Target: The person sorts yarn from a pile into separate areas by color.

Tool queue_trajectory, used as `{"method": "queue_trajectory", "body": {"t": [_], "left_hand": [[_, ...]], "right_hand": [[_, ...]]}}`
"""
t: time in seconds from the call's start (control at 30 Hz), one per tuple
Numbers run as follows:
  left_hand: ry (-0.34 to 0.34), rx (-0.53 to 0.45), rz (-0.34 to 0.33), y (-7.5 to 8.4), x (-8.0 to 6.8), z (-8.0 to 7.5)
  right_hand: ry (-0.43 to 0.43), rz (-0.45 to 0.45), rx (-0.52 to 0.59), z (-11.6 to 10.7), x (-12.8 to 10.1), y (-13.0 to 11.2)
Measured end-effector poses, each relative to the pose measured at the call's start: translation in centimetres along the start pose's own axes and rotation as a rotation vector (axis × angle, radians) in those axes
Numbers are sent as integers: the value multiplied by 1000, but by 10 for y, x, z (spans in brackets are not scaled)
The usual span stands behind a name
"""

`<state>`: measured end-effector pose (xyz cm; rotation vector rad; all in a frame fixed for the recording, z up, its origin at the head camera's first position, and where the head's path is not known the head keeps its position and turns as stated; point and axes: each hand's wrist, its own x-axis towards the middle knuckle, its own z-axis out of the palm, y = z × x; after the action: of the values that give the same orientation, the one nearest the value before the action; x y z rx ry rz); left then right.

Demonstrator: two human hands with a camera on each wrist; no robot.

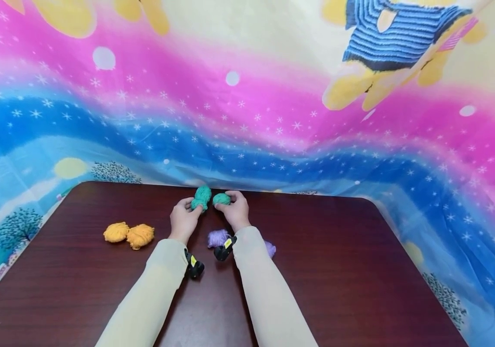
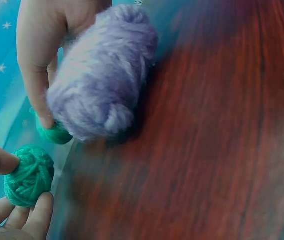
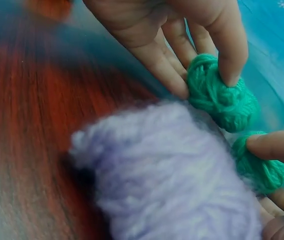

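Observation:
Near the far edge of the table, my left hand [image 1: 183, 222] pinches a green ball of yarn [image 1: 202, 194] between thumb and fingers. Just to its right, my right hand [image 1: 237, 212] grips a second green ball of yarn [image 1: 221, 199]. A small gap parts the two in the head view. The left wrist view shows the left hand's green ball [image 2: 29, 176] with thumb and fingertips around it. Below the right hand lies a purple ball of yarn [image 1: 218, 238], and another purple ball [image 1: 270, 248] is partly hidden by the right sleeve.
Two orange-yellow balls of yarn [image 1: 140, 236] lie side by side on the left of the dark wooden table [image 1: 338, 270]. A printed cloth [image 1: 273, 111] hangs behind the table and along its sides. Both wrists carry small black cameras [image 1: 195, 266].

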<state>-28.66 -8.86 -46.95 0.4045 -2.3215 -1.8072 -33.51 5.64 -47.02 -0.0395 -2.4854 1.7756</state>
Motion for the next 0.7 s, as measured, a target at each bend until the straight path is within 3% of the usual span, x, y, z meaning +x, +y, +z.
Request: {"method": "queue_trajectory", "body": {"t": [0.3,0.7], "left_hand": [[-29,51,-5,-8,5,1],[-81,18,33,-11,-1,-6]], "right_hand": [[-25,22,5,4,-4,-2],[-31,-11,-153,1,-12,-14]]}}
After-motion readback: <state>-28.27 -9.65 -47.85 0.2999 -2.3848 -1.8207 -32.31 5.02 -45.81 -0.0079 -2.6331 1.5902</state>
